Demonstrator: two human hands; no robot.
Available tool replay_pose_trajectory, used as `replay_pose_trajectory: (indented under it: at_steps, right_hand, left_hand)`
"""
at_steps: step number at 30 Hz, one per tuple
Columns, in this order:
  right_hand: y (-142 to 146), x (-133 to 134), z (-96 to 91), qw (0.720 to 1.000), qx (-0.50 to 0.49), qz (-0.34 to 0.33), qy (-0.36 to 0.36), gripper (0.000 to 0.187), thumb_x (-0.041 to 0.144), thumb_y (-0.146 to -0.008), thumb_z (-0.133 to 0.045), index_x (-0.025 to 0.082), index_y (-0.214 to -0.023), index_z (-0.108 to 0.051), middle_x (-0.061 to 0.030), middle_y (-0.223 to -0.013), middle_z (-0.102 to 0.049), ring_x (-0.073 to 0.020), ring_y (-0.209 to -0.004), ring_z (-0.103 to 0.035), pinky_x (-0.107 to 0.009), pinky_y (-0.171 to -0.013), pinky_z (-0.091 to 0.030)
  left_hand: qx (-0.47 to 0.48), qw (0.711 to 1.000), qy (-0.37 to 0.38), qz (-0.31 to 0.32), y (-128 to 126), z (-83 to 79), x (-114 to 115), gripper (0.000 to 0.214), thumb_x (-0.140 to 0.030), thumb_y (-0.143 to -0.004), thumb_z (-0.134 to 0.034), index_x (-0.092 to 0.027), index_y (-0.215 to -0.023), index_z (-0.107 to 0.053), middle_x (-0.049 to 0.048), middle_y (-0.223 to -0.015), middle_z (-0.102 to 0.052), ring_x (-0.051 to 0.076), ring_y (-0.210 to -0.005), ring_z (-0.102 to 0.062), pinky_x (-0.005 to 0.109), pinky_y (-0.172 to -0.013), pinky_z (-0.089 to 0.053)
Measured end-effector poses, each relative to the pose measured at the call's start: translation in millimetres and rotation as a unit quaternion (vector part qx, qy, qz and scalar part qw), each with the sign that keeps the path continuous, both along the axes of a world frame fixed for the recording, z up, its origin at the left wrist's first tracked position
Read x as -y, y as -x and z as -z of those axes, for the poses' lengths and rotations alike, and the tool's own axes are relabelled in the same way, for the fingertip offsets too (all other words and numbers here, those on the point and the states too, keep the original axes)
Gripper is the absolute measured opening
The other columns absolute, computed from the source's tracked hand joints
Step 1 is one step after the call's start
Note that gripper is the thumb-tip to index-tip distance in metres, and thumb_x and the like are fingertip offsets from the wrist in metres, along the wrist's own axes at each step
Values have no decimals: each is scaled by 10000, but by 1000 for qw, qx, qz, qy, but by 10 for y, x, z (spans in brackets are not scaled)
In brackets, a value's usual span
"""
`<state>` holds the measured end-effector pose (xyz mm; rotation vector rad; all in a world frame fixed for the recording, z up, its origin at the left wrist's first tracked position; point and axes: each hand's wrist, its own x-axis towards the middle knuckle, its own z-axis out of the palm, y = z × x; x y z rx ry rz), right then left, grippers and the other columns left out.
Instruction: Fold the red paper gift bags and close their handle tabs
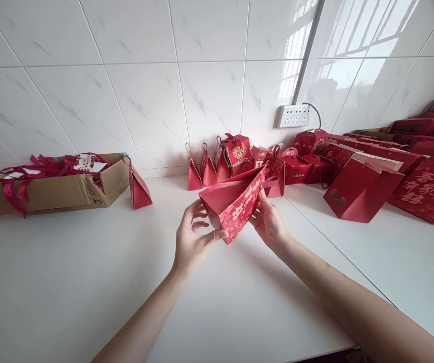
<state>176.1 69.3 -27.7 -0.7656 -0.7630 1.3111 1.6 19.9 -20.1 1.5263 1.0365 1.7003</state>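
Both hands hold a red paper box (pixel 235 201) with white characters printed on it, half folded and open at the top, a little above the white table (pixel 69 282). My left hand (pixel 192 237) pinches its lower left corner with thumb and fingers. My right hand (pixel 266 219) grips its right side, fingers behind the paper. Just behind it stand several finished red triangular boxes (pixel 202 174) with ribbon loops against the tiled wall.
A cardboard carton (pixel 58 189) with red ribbons spilling out sits at the left, one triangular box (pixel 139 189) beside it. Red gift boxes (pixel 304 166) and larger red paper bags (pixel 361 189) crowd the right. A white power strip (pixel 293 116) hangs on the wall.
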Motion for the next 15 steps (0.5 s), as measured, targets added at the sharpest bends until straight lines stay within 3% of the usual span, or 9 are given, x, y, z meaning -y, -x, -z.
replay_pose_trajectory:
  at_steps: [3, 7, 11, 15]
  right_hand:
    - [5, 11, 10, 997, 1, -30, 66, 401, 561, -682, -767, 193, -729, -615, 1, -684, -628, -118, -552, -559, -215, -443, -486]
    - [35, 38, 4, 985, 13, -82, 154, 347, 476, -818, -680, 150, -704, -652, -22, -636, -657, -112, -501, -579, -226, -452, -524]
    - [55, 70, -18, 977, 29, -119, 174, 294, 404, -865, -633, 134, -753, -670, -39, -623, -681, -121, -476, -608, -203, -407, -509]
    - [60, 79, -34, 982, 39, -121, 138, 148, 291, -839, -605, 163, -781, -652, 3, -562, -647, -100, -411, -578, -170, -352, -499]
  left_hand:
    - [36, 999, 16, -8, 7, -53, 12, 500, -400, -532, -899, -206, -936, -676, -8, -748, -638, 124, -635, -589, 239, -581, -523]
    - [47, 998, 14, -27, -9, -113, 71, 391, -415, -582, -873, -180, -807, -656, -51, -586, -562, 85, -479, -535, 204, -466, -479]
    - [49, 999, 8, -18, -25, -124, 93, 375, -443, -650, -826, -181, -801, -605, -48, -548, -571, 94, -451, -547, 207, -444, -474]
    - [97, 994, 52, 1, -20, -90, 52, 426, -510, -697, -770, -198, -886, -551, 8, -724, -665, 129, -583, -624, 227, -499, -492]
